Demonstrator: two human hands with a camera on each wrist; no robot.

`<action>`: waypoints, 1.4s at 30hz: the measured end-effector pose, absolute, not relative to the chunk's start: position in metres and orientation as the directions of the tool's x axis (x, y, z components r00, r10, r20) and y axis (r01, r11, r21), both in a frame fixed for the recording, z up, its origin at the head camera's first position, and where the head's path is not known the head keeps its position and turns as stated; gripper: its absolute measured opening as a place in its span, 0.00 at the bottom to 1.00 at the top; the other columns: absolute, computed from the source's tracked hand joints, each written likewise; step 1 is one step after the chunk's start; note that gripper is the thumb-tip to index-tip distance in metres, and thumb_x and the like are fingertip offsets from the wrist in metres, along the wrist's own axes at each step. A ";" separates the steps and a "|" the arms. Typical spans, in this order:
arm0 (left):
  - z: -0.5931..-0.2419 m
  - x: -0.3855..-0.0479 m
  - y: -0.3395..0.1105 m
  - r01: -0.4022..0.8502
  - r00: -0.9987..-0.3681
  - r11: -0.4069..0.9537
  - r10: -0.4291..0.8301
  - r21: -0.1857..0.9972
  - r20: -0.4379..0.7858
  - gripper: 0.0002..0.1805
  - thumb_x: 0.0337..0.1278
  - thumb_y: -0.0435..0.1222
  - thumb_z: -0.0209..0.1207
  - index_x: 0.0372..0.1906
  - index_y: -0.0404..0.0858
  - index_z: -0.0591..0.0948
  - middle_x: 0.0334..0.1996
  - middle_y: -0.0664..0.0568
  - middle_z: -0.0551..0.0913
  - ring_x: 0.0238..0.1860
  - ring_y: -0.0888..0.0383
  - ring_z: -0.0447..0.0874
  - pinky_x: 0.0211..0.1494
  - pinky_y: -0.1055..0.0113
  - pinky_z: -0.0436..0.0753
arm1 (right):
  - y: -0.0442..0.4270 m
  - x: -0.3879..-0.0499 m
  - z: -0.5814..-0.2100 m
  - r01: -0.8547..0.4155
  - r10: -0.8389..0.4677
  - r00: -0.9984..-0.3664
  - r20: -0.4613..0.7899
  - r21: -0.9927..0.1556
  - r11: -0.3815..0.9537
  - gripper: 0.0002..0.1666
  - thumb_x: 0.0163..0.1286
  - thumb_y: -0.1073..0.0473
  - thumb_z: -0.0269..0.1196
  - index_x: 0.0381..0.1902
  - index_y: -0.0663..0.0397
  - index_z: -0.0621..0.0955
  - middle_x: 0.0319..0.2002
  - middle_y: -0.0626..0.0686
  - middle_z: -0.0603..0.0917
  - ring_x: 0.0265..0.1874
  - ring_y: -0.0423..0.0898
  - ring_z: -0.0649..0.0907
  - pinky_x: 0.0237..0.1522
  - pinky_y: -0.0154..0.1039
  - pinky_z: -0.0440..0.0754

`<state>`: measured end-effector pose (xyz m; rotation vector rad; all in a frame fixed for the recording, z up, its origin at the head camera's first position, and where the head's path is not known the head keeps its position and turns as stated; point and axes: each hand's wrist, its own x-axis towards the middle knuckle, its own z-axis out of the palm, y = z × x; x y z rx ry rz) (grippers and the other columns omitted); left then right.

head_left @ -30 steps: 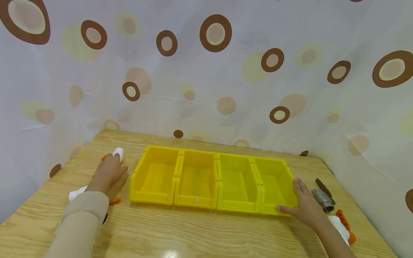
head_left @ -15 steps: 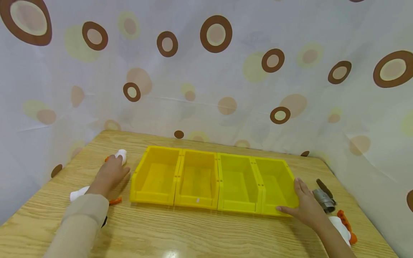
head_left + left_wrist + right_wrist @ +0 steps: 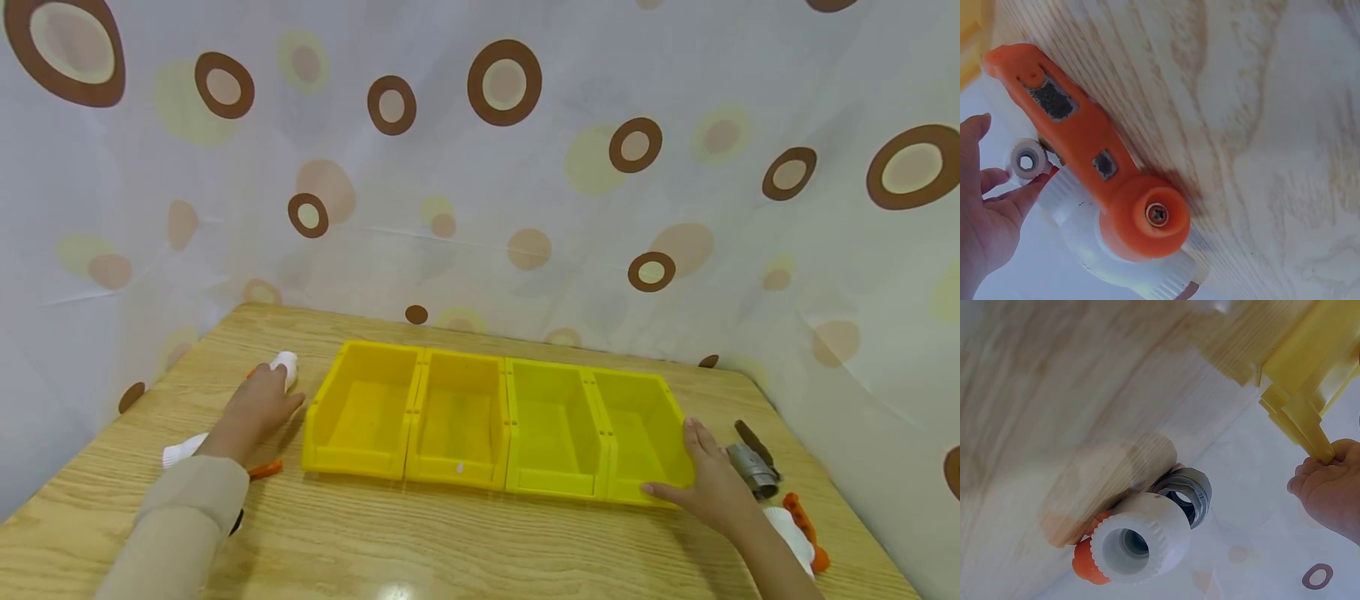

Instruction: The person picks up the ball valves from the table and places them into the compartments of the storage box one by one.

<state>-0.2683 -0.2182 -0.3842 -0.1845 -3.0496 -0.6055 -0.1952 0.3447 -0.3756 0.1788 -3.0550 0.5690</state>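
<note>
My left hand [image 3: 261,406] reaches to the back left, its fingers on a small white valve [image 3: 285,365]; its thumb stands apart. In the left wrist view the same small valve [image 3: 1027,161] is at the fingertips. Nearer my left wrist lies a white ball valve [image 3: 1088,240] with an orange lever handle [image 3: 1079,131]. On the right, my right hand [image 3: 712,483] holds the near right corner of the rightmost yellow bin [image 3: 637,425], thumb over the front lip and fingers at the side wall. The bin edge [image 3: 1316,440] meets these fingers in the right wrist view.
Three more yellow bins [image 3: 457,473] stand joined in the row. Right of the right hand lie a grey valve [image 3: 752,473] with a dark handle and a white valve [image 3: 789,533] with an orange handle. A patterned cloth [image 3: 465,183] hangs behind the wooden table [image 3: 420,550].
The left hand and the small white valve at its fingers have shifted slightly right and toward me. The right hand stays at the bin.
</note>
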 end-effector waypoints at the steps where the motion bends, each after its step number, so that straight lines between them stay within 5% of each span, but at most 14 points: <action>1: -0.385 -0.269 -0.218 0.124 -0.992 0.919 0.113 0.375 0.051 0.25 0.58 0.38 0.51 0.47 0.16 0.67 0.38 0.27 0.71 0.33 0.42 0.74 0.40 0.48 0.76 | 0.345 -0.195 -0.376 -0.119 -0.108 -0.993 0.051 -0.359 0.926 0.72 0.50 0.36 0.67 0.69 0.73 0.39 0.69 0.76 0.40 0.62 0.80 0.50 0.59 0.72 0.51; 15: -0.388 -0.272 -0.226 0.121 -0.985 0.959 0.085 0.256 0.147 0.27 0.58 0.42 0.55 0.50 0.20 0.69 0.37 0.29 0.73 0.31 0.39 0.76 0.33 0.46 0.78 | 0.349 -0.192 -0.379 -0.113 -0.102 -0.994 0.049 -0.356 0.928 0.72 0.50 0.35 0.66 0.69 0.73 0.38 0.69 0.75 0.40 0.61 0.81 0.50 0.58 0.73 0.52; 19: -0.392 -0.271 -0.233 0.098 -0.986 0.950 0.053 0.298 0.156 0.28 0.58 0.43 0.54 0.48 0.19 0.68 0.36 0.28 0.70 0.33 0.36 0.73 0.34 0.44 0.76 | 0.346 -0.193 -0.379 -0.127 -0.112 -0.992 0.062 -0.375 0.918 0.71 0.49 0.36 0.67 0.69 0.74 0.40 0.69 0.75 0.40 0.61 0.81 0.50 0.61 0.71 0.49; 27: -0.394 -0.274 -0.239 -0.020 -1.000 0.932 -0.010 0.363 -0.030 0.31 0.58 0.43 0.50 0.53 0.17 0.62 0.41 0.23 0.67 0.40 0.32 0.72 0.40 0.42 0.74 | 0.343 -0.194 -0.379 -0.142 -0.125 -0.990 0.071 -0.357 0.923 0.70 0.50 0.37 0.67 0.69 0.76 0.42 0.68 0.77 0.44 0.61 0.81 0.52 0.63 0.69 0.47; 42: -0.398 -0.282 -0.233 -0.025 -0.999 0.897 -0.035 0.441 0.014 0.27 0.59 0.38 0.50 0.51 0.15 0.62 0.40 0.21 0.66 0.37 0.30 0.71 0.41 0.42 0.73 | 0.345 -0.196 -0.375 -0.142 -0.123 -0.990 0.073 -0.366 0.920 0.71 0.49 0.37 0.68 0.69 0.76 0.42 0.68 0.77 0.43 0.63 0.78 0.50 0.64 0.68 0.44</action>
